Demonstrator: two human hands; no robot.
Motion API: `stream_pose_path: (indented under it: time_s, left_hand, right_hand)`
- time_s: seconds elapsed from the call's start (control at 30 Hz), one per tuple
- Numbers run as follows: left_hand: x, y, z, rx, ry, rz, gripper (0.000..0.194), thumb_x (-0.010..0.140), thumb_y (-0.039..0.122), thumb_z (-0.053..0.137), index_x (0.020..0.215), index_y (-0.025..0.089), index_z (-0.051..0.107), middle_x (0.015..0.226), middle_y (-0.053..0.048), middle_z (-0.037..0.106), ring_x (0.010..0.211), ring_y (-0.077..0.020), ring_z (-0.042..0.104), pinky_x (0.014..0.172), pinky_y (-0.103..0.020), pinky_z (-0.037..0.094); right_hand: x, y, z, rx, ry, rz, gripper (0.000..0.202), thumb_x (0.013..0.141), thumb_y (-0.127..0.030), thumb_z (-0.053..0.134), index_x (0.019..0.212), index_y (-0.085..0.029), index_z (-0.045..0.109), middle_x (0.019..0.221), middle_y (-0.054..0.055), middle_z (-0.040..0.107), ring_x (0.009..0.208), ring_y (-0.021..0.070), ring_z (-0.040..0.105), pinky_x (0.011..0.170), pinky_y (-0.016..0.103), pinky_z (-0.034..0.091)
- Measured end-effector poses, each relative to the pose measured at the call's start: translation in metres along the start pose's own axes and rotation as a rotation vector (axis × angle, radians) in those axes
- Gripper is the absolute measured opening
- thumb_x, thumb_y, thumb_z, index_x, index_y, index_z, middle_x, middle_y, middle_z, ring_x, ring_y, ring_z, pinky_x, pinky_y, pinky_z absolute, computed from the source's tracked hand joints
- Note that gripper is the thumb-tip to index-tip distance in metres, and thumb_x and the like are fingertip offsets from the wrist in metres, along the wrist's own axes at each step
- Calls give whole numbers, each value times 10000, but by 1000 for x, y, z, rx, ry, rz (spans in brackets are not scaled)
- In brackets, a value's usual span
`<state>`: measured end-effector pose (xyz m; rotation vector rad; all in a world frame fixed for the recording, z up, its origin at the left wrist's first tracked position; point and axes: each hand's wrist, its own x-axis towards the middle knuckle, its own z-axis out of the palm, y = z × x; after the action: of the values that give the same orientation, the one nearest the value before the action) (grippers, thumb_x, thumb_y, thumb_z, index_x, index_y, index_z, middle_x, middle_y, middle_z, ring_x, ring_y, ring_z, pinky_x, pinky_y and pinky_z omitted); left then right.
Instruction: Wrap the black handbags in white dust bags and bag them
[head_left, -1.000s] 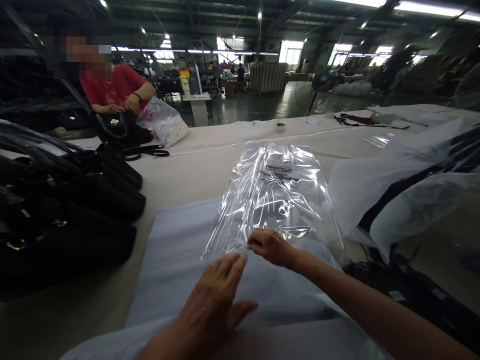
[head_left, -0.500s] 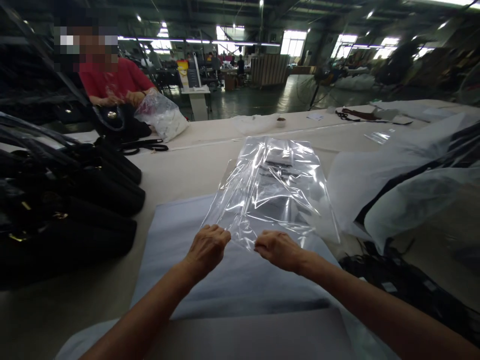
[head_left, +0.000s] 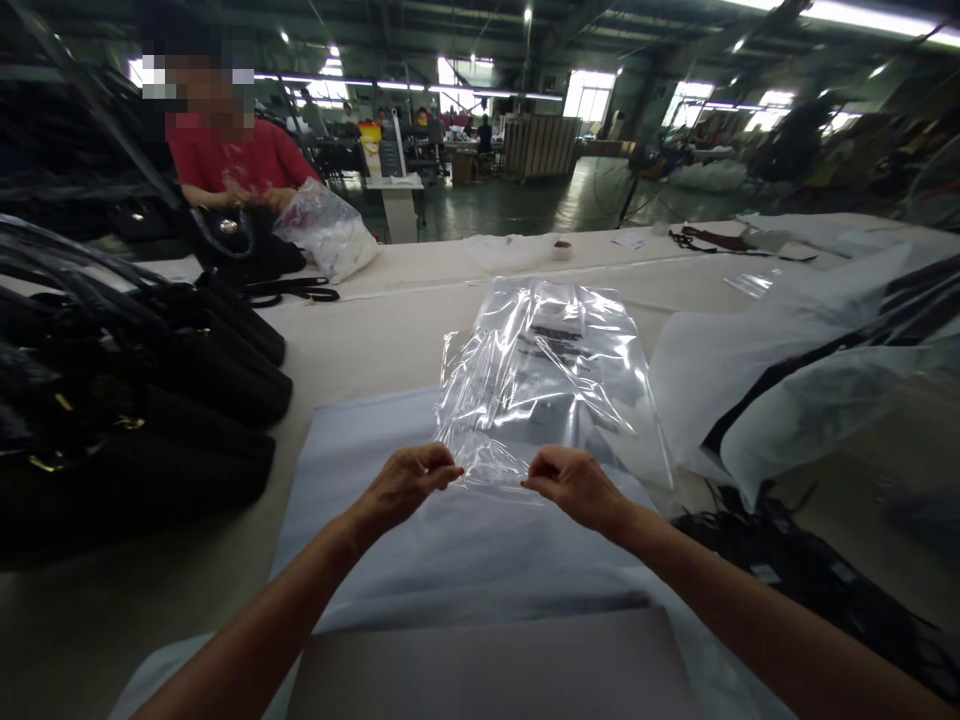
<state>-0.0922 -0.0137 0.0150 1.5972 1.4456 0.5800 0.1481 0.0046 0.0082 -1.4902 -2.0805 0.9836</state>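
1. The clear plastic point(head_left: 555, 380) was shiny and full of wrinkles. It lay in the middle, partly on the table point(head_left: 390, 345) and partly on the blue-grey sheet point(head_left: 487, 570).
2. The left hand point(head_left: 412, 480) was closed, with its thumb and finger pinching the near edge of the clear plastic.
3. The right hand point(head_left: 574, 485) was closed too, and pinched the same edge. The two hands were apart, with some of the edge between them.
4. A flat board point(head_left: 487, 665) lay at the near end of the blue-grey sheet.
5. Black bags point(head_left: 202, 430) with gold bits stood in a row on the left.
6. On the right were the cloudy white wrap point(head_left: 720, 380) and a messy black pile point(head_left: 802, 570). I cannot tell what was in the pile.
7. A person point(head_left: 247, 160) in a red top was across the table, with hands at a black handbag point(head_left: 244, 245).
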Motion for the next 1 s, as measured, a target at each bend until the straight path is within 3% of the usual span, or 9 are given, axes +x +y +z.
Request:
stream_pose_path:
  time_s: [0.17, 0.3, 0.47, 0.63, 0.8, 1.0]
  left_hand:
    - [-2, 0, -3, 168, -53, 63, 308, 801, 459, 423, 658, 191, 476, 538, 61, 384, 520, -93, 361, 541, -224, 304]
    - [-2, 0, -8, 392, -134, 111, 317, 851, 411, 388, 632, 191, 452, 532, 36, 464, 509, -104, 422, 536, -224, 302]
    - [-4, 4, -4, 794, -187, 150, 233, 886, 202, 350, 695, 178, 482, 609, -22, 591, 570, -152, 540, 681, -297, 366]
    - [-8, 7, 9, 932, -231, 256, 188, 787, 38, 390, 793, 163, 530, 758, -63, 657, 701, -190, 601, 736, -332, 366]
    - [-14, 4, 15, 1039, -123, 197, 253, 639, -26, 440, 751, 164, 563, 756, -59, 651, 765, -219, 605, 693, -332, 359]
    - [-16, -12, -2, 1112, 159, 77, 259, 791, 50, 359, 837, 130, 601, 833, -139, 632, 845, -283, 591, 728, -383, 370]
  right_hand:
    - [3, -1, -6, 404, -218, 121, 266, 640, -361, 699, 649, -161, 525, 592, -56, 462, 546, 76, 390, 514, 218, 312]
    - [3, -5, -13, 422, -357, 176, 278, 704, -421, 615, 690, -147, 576, 615, -38, 477, 576, 83, 387, 544, 227, 297]
    - [2, -6, -11, 346, -368, 159, 209, 726, -346, 552, 696, -146, 605, 629, -20, 509, 590, 97, 413, 565, 235, 313]
    - [-4, -8, -8, 139, -274, 20, 229, 782, -344, 504, 674, -159, 585, 591, -27, 475, 578, 106, 427, 573, 241, 335]
    - [-14, -15, -12, -45, -91, -234, 249, 862, -300, 445, 688, -170, 567, 677, -6, 528, 614, 103, 470, 608, 233, 367]
    - [-21, -9, -14, -233, -33, -439, 227, 892, -261, 453, 738, -163, 588, 707, 11, 540, 592, 95, 484, 594, 221, 377]
